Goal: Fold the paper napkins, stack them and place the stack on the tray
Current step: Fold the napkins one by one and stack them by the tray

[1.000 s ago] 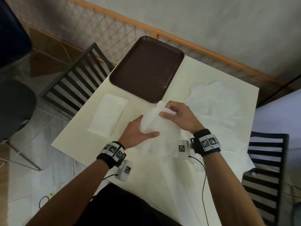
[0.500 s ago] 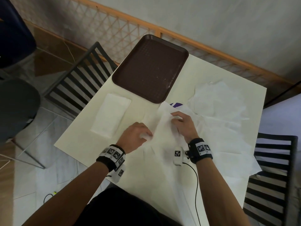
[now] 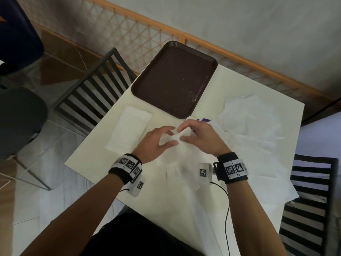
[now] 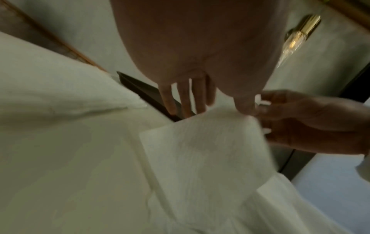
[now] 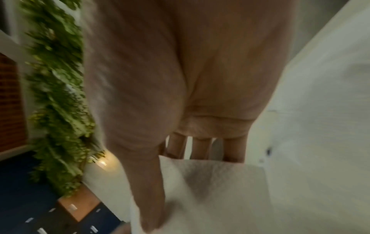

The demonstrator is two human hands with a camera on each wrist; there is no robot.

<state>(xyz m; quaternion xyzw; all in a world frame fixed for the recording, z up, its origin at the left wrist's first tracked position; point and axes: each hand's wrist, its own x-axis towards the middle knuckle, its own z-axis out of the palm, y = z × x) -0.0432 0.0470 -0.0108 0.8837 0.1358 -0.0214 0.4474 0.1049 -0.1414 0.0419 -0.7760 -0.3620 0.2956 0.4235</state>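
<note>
A white paper napkin [image 3: 181,151] [image 4: 200,150] [image 5: 220,190] sits at the table's middle, its far edge raised off the table. My left hand [image 3: 171,136] [image 4: 216,109] pinches that edge, thumb in front and fingers behind. My right hand [image 3: 183,133] [image 5: 180,182] pinches it right beside, thumb across the near face. A folded napkin stack [image 3: 129,132] lies flat to the left. The dark brown tray [image 3: 175,78] stands bare at the far edge. Loose unfolded napkins [image 3: 249,122] are heaped at the right.
A small purple item [image 3: 203,120] peeks out just beyond my right hand. Black slatted chairs stand at the table's left [image 3: 92,93] and right [image 3: 310,200] sides. A wooden lattice railing [image 3: 147,34] runs behind the table. White sheets drape over the near right edge.
The napkin, held up a second ago, came down towards the table. My hands have since closed in together on its far edge.
</note>
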